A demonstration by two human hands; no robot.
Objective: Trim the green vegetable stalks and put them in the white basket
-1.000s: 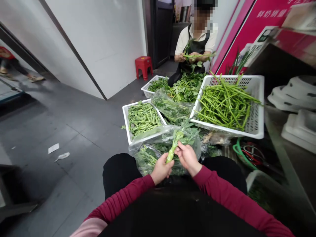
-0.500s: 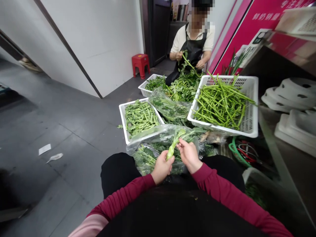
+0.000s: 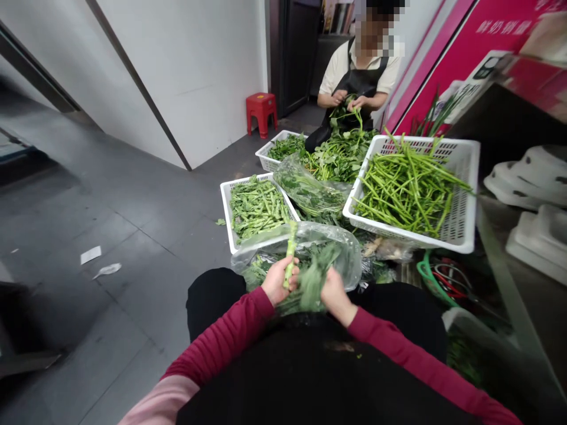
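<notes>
My left hand is closed around a pale green vegetable stem, which stands nearly upright above the fist. Just across from it, my right hand is closed on dark green leaves, smeared by motion. Whether these leaves still join the stem I cannot tell. Both hands are over an opened clear plastic bag of leafy greens, between my knees. Beyond the bag stands a white basket filled with short cut green stems.
At the right, a white basket holds long thin green stalks. Bagged greens lie between the baskets. Opposite, a person in a dark apron handles leafy greens. A red stool stands by the wall; paper scraps lie on the floor.
My hands have moved apart, the left tilting the stem more upright and the right pulling leaves down toward me. The person opposite has brought their hands together. The view has shifted slightly.
</notes>
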